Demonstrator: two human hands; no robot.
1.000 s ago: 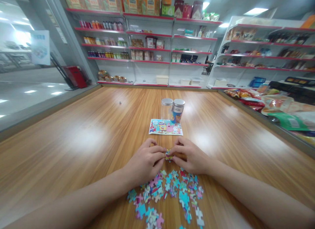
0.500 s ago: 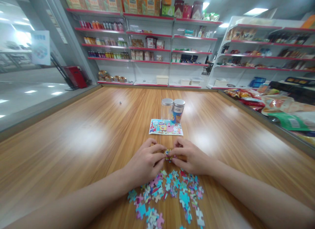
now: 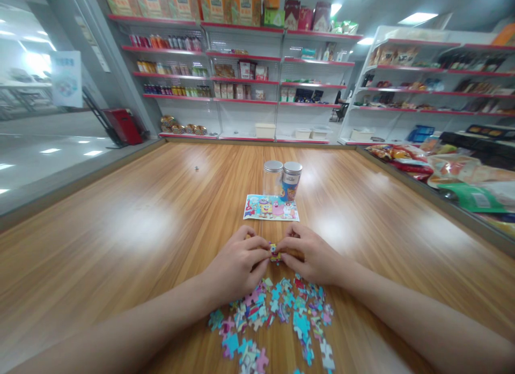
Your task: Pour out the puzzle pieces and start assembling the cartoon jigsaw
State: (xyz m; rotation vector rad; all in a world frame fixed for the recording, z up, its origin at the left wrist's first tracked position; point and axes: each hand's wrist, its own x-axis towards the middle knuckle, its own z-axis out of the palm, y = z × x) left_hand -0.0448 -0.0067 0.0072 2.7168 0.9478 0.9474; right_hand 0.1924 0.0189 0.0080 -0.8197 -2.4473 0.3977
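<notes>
Between my two hands is a small cluster of yellow jigsaw puzzle pieces (image 3: 275, 252) with a cartoon face on it. My left hand (image 3: 243, 258) pinches its left side with thumb and fingertips. From the right, my right hand (image 3: 308, 253) grips the other side the same way, so the edges of the cluster are hidden. Loose puzzle pieces (image 3: 301, 323), mostly light blue, pink and white, lie spread on the table just below my hands. Beyond my fingers rests a colourful cartoon picture sheet (image 3: 271, 208).
Behind the sheet stand a clear jar (image 3: 272, 180) with a silver lid and a blue printed jar (image 3: 292, 183). A tiny object (image 3: 197, 168) lies far left on the wooden table (image 3: 120, 256). Packaged goods (image 3: 434, 170) pile up at the right, and stocked shelves (image 3: 245, 55) line the back.
The hands have shifted very slightly, and the fingers have drawn in a little around the yellow cluster, whose face shows more clearly now. Everything else stays put.
</notes>
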